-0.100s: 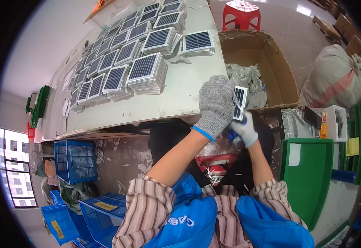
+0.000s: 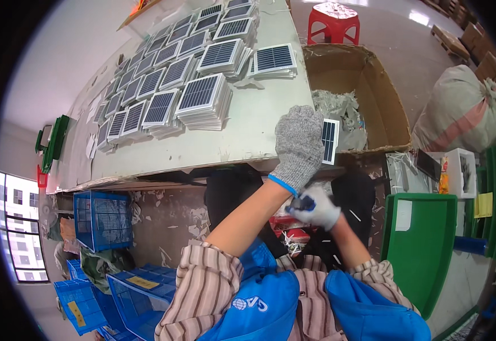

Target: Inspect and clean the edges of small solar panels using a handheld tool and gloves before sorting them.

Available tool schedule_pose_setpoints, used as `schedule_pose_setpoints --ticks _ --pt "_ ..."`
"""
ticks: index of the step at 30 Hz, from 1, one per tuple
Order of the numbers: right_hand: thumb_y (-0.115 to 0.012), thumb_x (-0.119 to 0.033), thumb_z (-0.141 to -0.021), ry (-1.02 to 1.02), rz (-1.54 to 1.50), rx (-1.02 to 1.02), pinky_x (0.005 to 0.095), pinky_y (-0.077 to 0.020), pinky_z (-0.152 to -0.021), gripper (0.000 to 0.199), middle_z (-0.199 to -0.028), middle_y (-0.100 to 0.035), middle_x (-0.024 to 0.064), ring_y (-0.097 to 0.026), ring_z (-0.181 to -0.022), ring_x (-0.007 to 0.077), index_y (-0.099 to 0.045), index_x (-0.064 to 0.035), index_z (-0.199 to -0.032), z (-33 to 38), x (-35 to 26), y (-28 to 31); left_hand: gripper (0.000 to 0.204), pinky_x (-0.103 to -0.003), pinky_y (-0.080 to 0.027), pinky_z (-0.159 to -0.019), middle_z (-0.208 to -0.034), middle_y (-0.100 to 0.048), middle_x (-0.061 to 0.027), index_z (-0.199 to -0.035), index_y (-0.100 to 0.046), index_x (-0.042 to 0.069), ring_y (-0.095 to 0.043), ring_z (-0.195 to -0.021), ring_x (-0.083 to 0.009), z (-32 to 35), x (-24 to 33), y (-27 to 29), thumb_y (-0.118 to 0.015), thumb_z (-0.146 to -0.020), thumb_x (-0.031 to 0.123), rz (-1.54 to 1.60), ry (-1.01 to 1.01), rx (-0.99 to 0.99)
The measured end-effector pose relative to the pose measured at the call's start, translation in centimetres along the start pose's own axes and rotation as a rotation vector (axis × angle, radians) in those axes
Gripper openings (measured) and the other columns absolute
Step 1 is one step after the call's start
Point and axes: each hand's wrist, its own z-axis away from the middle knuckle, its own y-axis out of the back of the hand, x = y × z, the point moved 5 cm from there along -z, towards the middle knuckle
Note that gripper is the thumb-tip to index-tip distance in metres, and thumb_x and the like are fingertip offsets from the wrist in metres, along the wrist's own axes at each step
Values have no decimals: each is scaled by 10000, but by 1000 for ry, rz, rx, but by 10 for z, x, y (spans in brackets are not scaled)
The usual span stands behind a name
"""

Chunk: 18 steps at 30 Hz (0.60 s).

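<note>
1. Pale worktable (image 2: 259,131) carries stacks of small solar panels (image 2: 202,99); cardboard box (image 2: 373,91) of scrap stands just beside its edge.
2. Left hand (image 2: 299,145) (grey knit glove) is closed around one solar panel (image 2: 330,141), held upright over the table edge.
3. Right hand (image 2: 316,207), white-gloved, grips a small dark tool (image 2: 305,203) below it.

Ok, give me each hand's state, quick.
Left hand: closed on a small rectangular dark-blue solar panel.
Right hand: closed on a small dark tool.
</note>
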Motion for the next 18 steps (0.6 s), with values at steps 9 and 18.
schedule_pose_setpoints --ticks 9,18 --pt "-645 -61 -819 155 -196 1232 348 -506 -741 345 -890 -637 96 -635 -791 207 -488 -40 -1125 -47 122 45 268 -445 -444 -772 -910 -579 -115 -1023 -612 98 -550 -921 -308 -6 9 0 -607 -776 201 38 5 16" --pt "-311 -414 -995 -417 -1411 886 360 -470 -947 492 -1188 -585 91 -582 -1065 199 -491 -59 -1284 -82 40 56 223 -414 -456 -848 -971 -630 -109 -1021 -657 93 -586 -955 -293 -5 6 6 -610 -816 167 269 -162 -19"
